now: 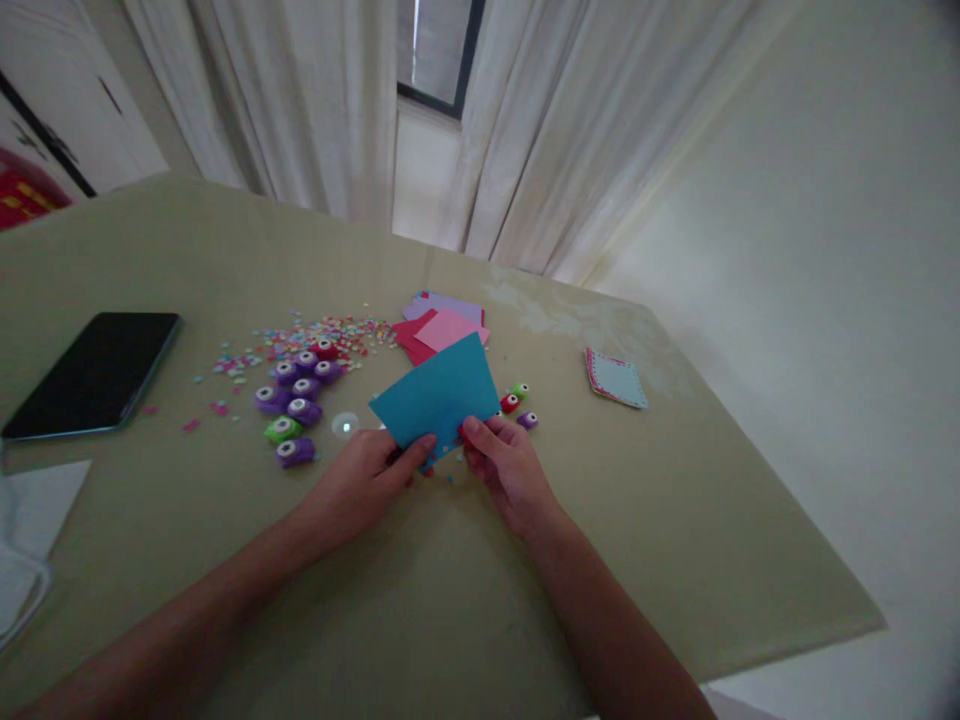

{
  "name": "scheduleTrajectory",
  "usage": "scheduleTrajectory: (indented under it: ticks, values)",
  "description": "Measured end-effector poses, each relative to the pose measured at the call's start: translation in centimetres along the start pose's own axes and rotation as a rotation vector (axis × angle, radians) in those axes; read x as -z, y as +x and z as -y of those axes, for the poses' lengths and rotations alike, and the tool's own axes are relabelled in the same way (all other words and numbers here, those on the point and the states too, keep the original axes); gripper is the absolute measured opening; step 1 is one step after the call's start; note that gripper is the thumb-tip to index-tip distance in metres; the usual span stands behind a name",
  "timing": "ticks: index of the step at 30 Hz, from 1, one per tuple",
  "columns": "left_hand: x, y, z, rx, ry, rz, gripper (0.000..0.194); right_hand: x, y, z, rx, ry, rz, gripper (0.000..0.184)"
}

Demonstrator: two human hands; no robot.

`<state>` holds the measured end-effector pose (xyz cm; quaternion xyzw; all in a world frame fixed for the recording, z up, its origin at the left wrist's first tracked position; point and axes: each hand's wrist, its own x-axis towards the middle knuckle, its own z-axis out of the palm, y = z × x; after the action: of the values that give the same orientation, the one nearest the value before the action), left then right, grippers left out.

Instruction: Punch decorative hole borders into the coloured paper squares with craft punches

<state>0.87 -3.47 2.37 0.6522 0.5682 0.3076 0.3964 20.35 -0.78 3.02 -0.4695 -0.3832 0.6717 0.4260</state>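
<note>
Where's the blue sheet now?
Near the head view's centre, the blue sheet is between the left hand and right hand, below the pink sheet in frame.

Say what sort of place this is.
Probably a room in a home: pale curtains hang beside a window, and a tablet and pink paper lie on the table.
</note>
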Motion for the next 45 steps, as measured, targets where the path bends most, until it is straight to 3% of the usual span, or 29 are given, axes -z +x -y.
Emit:
scheduleTrajectory:
  ticks: [25,29,32,36,41,45]
  values:
    - [-0.3,-0.1,0.5,-0.034,-0.026,0.004,0.052,-0.8,-0.3,-0.6,0.058,0.043,-0.011,0.054]
    - [-0.4,-0.1,0.5,-0.035,-0.028,-0.056,0.052,-0.6,-0.3,-0.6,0.086,0.037,-0.011,0.052]
    - [-0.2,-0.2,0.3,-0.020,-0.059,-0.127,0.052,0.0,-0.1,-0.2,0.209,-0.012,-0.058,0.045]
    - [0.0,-0.5,-0.3,0.000,-0.172,-0.211,0.051,0.5,-0.1,0.0,0.460,-0.369,-0.117,0.028]
    - [-0.1,-1.0,-0.8,-0.104,-0.151,-0.375,0.049,0.0,-0.5,-1.5,0.770,-1.067,0.057,0.020]
    - [-0.7,-1.4,-0.6,-0.232,-0.049,-0.450,0.039,0.3,0.3,-3.3,0.878,-1.444,0.135,0.020]
